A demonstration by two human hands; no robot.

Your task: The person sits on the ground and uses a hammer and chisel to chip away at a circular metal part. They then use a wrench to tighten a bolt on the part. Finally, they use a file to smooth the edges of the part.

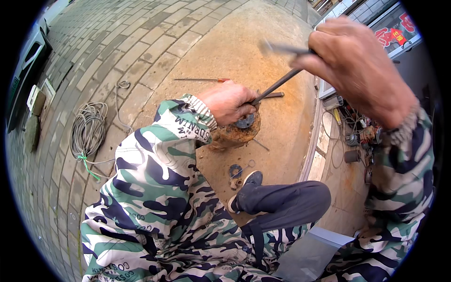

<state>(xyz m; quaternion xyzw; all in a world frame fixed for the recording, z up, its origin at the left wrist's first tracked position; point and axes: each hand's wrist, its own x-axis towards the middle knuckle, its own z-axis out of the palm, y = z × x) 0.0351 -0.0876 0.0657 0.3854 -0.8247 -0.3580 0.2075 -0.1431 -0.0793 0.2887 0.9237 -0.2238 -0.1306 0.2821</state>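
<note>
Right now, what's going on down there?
A person in a camouflage jacket works over a rust-brown block bearing a dark round part. The left hand holds a dark rod just above that part. The right hand is raised, holding a motion-blurred tool; I can't tell its exact kind. A coil of cable lies on the paving to the left.

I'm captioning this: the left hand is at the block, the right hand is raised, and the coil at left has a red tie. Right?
Not quite: the tie is green, not red, as the head view shows. The left hand is at the block, the right hand is raised, and the coil is at left.
</note>
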